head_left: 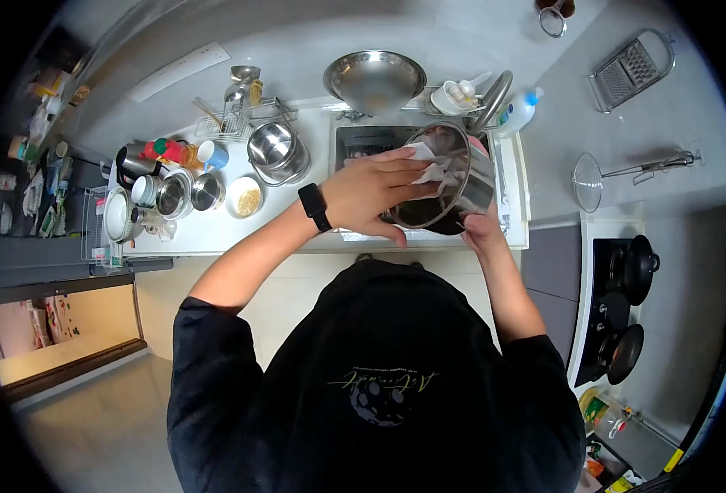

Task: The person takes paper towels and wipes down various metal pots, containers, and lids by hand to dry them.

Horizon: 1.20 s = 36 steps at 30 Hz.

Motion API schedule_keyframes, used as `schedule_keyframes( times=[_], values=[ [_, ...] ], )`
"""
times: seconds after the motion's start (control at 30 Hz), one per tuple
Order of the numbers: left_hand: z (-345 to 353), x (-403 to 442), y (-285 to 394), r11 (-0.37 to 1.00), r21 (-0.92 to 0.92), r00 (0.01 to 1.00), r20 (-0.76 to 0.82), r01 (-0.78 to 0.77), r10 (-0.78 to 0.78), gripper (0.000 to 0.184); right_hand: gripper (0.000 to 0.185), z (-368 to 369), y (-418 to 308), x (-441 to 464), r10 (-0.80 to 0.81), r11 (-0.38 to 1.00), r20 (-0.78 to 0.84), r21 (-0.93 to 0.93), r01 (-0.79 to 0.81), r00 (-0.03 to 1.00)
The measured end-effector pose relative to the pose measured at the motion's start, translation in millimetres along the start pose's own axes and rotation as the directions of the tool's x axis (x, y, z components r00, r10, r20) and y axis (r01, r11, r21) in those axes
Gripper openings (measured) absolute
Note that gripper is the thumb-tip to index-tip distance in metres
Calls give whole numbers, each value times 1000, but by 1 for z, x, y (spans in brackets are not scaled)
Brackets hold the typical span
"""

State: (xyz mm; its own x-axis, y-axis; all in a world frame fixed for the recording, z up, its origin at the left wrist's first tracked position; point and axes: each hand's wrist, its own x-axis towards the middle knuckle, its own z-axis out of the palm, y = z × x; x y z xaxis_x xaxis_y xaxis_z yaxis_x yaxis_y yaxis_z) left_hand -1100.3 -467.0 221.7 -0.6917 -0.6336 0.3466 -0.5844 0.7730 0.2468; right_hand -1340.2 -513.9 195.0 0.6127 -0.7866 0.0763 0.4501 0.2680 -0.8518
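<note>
Over the sink, a shiny metal pot is held tilted with its round mouth turned toward the left. My left hand, with a black watch on the wrist, reaches into that mouth. Its fingers are stretched out and press a crumpled white paper towel or cloth against the pot. My right hand grips the pot from its right side, the thumb near the lower rim. The rest of the right hand is mostly hidden behind the pot.
On the counter to the left stand a steel pot, a bowl of grains, a blue mug and several jars. A steel basin leans behind the sink, near the faucet. A stove with pans is at right.
</note>
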Motion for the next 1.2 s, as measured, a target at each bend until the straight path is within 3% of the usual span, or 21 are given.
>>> schedule_keyframes(
  times=[0.1,0.17,0.23,0.3,0.37,0.43,0.47,0.5,0.53,0.57,0.63,0.7,0.77,0.83,0.87,0.9,0.93,0.97,1.03,1.17,1.2],
  values=[
    [6,-2,12,997,-23,997,-6,73,-73,93,124,1,-2,4,-80,996,-9,-34,80,997],
    [8,0,29,994,-60,994,-47,96,-99,86,121,-5,-6,5,-230,908,100,-336,251,968],
    [12,2,45,969,-155,976,-76,192,-205,74,121,-12,-12,5,-233,882,114,-395,259,966],
    [13,7,59,967,-178,970,-126,184,-208,64,121,-21,-13,5,-317,700,208,-607,376,926],
    [10,9,74,853,-372,922,21,365,-386,59,120,-18,-19,5,-319,657,204,-657,371,925],
    [1,12,87,810,-437,905,21,391,-425,52,119,-19,-23,10,-403,519,341,-679,519,849],
    [-2,15,93,699,-571,854,7,431,-520,49,117,-19,-28,11,-396,463,379,-705,538,836],
    [-3,16,95,570,-691,794,10,445,-608,45,117,-20,-30,13,-395,463,379,-705,538,837],
    [-3,18,95,500,-795,761,-77,344,-645,46,117,-21,-32,15,-418,424,385,-719,551,823],
    [-2,18,93,500,-796,764,-75,341,-641,46,117,-22,-34,15,-441,383,390,-733,563,808],
    [5,15,87,691,-691,826,-254,209,-504,52,119,-19,-40,12,-438,362,374,-759,542,817],
    [19,1,76,688,-685,841,-209,238,-499,56,120,-16,-40,9,-382,560,270,-693,454,884],
    [27,-8,58,843,-534,933,-273,56,-235,55,121,-11,-43,7,-344,552,297,-703,448,891],
    [17,-6,36,933,-340,969,-246,-116,31,60,122,-5,-41,3,-174,804,218,-531,267,960],
    [14,-5,26,969,-201,975,-194,-146,107,59,126,-5,-42,3,-119,823,234,-521,227,965],
    [9,-5,16,982,-59,976,-129,-182,173,58,126,-1,-43,1,-111,823,237,-522,223,965],
    [2,-5,2,947,207,967,-24,-245,256,54,128,6,-44,-1,-6,939,189,-338,70,982],
    [-4,-3,-10,902,314,951,5,-296,310,52,131,11,-44,-3,111,987,161,-130,-90,981],
    [-12,7,-12,830,497,953,-20,-252,302,51,133,14,-47,-5,88,985,135,-160,-66,987],
    [3,17,17,967,249,988,-124,-59,92,52,128,20,-57,-10,47,981,2,-188,-46,999],
    [3,18,28,997,76,987,-164,9,3,54,126,14,-54,-9,-26,971,10,-238,27,1000]
  ],
)
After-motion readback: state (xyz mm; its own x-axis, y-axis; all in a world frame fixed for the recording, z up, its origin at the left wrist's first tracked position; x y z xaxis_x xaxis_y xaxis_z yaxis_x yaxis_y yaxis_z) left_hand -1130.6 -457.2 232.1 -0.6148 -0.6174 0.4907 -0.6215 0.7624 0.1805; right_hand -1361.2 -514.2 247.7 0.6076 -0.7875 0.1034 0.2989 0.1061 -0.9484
